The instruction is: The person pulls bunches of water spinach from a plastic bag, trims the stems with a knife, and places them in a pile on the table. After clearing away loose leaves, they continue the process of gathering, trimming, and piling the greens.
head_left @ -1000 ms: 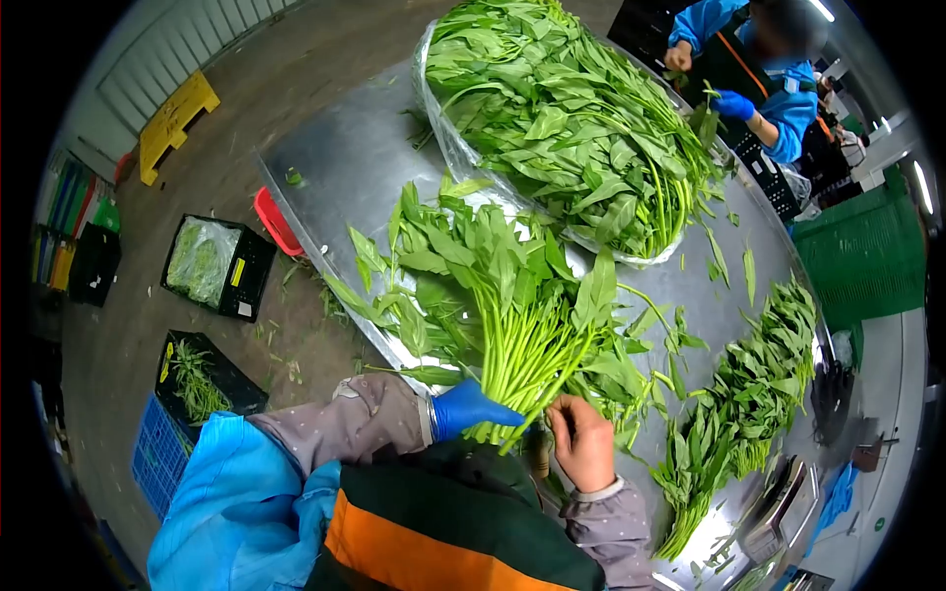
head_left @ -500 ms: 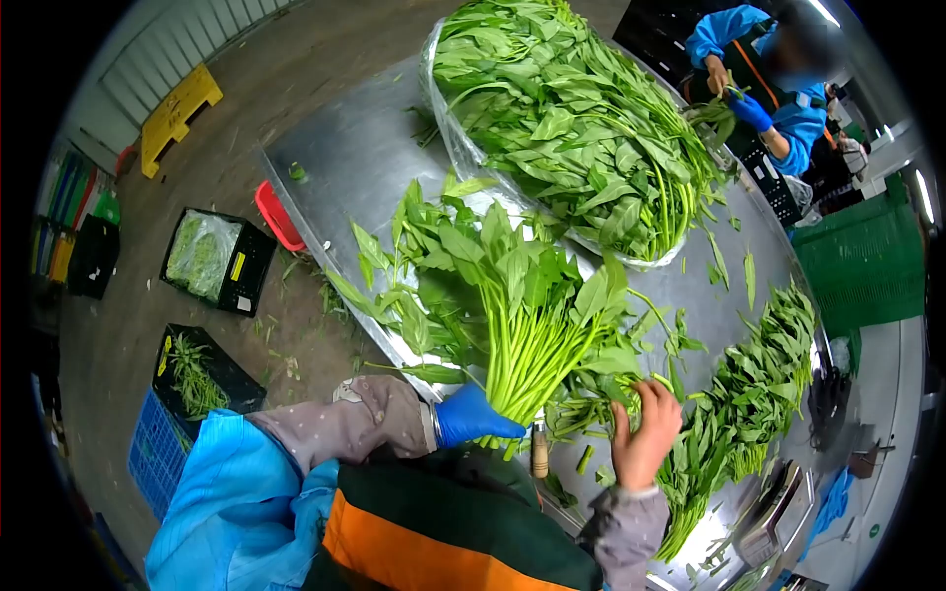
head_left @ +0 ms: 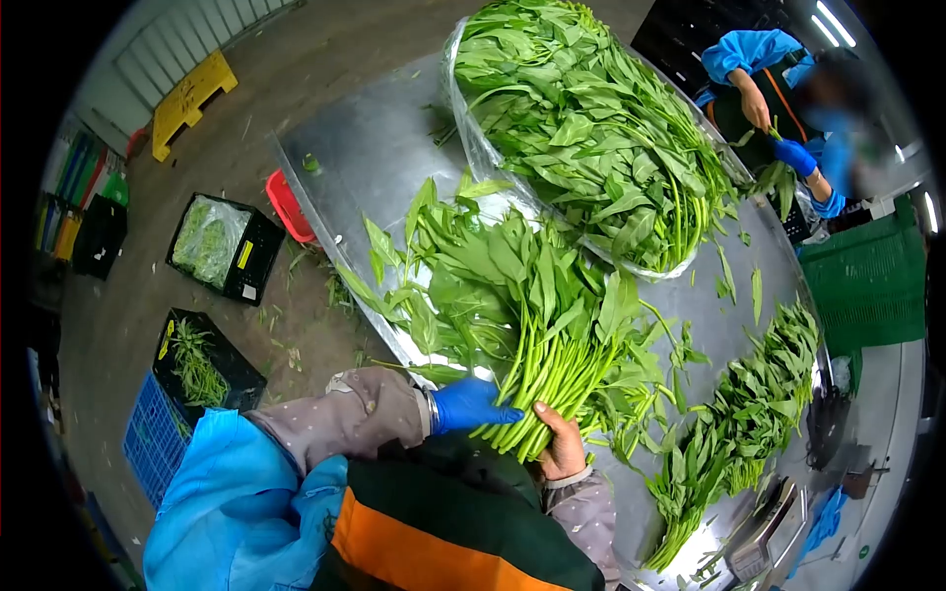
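Observation:
A bunch of leafy green stems (head_left: 557, 360) is held low over the near part of the metal table, its leaves pointing away from me. My left hand (head_left: 470, 406), in a blue glove, is closed around the stem ends from the left. My bare right hand (head_left: 562, 443) grips the same stems from the right, its thumb across them. Loose leaves and stems (head_left: 631, 409) lie just right of the bunch. Beyond it, a large heap of the same greens (head_left: 591, 138) rests in a clear plastic bag.
Trimmed bunches (head_left: 734, 404) line the right side of the metal table (head_left: 365, 138). Black crates (head_left: 246, 261) and a blue crate (head_left: 153, 433) stand on the floor at left. A scale-like device (head_left: 774, 532) sits lower right. A co-worker (head_left: 778, 108) handles stems at upper right.
My right hand has moved left from the loose stems and closed on the bunch beside my left hand. The knife handle seen earlier near the bunch is now hidden.

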A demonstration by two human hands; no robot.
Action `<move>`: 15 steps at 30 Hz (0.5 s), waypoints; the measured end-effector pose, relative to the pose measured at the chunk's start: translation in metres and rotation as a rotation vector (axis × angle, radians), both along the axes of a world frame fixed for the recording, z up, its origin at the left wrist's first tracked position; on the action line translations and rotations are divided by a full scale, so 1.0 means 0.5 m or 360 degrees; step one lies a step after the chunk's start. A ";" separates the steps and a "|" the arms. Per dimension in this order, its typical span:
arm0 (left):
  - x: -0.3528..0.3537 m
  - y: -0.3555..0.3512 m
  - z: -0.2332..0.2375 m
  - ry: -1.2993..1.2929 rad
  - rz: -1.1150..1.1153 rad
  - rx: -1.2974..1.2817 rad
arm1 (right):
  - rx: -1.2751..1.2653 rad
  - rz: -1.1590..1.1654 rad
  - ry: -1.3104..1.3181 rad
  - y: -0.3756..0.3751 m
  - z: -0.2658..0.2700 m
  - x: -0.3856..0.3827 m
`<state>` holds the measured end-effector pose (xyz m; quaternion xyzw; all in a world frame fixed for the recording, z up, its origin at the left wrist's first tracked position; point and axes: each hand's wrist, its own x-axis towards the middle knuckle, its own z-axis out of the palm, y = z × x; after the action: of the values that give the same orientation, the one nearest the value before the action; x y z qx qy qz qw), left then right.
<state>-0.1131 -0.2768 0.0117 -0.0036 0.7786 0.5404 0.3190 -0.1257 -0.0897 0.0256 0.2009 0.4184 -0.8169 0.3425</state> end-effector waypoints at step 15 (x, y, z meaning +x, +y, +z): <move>0.021 -0.016 0.058 -0.0401 0.0558 0.0818 | -0.0020 -0.0143 0.0161 -0.022 0.031 0.013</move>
<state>-0.1026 -0.2850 0.0405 -0.1238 0.5587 0.7611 0.3054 -0.1194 -0.1008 0.0411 0.1760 0.4206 -0.8430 0.2853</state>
